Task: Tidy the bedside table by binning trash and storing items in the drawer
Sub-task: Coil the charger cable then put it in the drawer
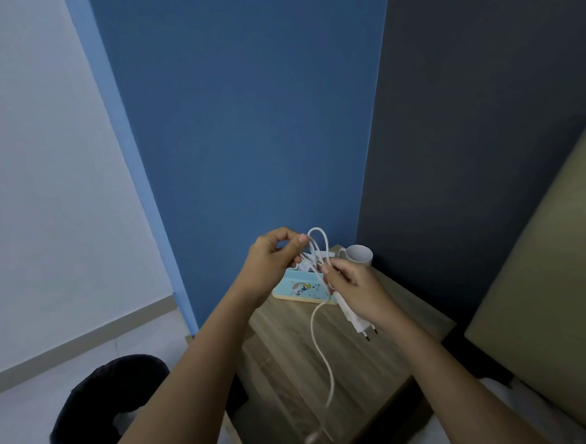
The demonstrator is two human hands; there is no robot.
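Both hands hold a white charger above the wooden bedside table (403, 304). My left hand (270, 261) pinches a loop of the white charger cable (323, 353) at the top. My right hand (354, 286) grips the white plug adapter (358, 326) and several turns of cable; the adapter's two pins point down to the right. The loose end of the cable hangs down over the table's front. A light blue box (297, 288) with a cartoon print lies at the back of the table, behind my hands. A white mug (358, 254) stands in the back corner.
A black round bin (100, 405) with a dark liner stands on the floor left of the table. Blue wall panels rise behind the table. A bed with a tan headboard (546, 292) is on the right.
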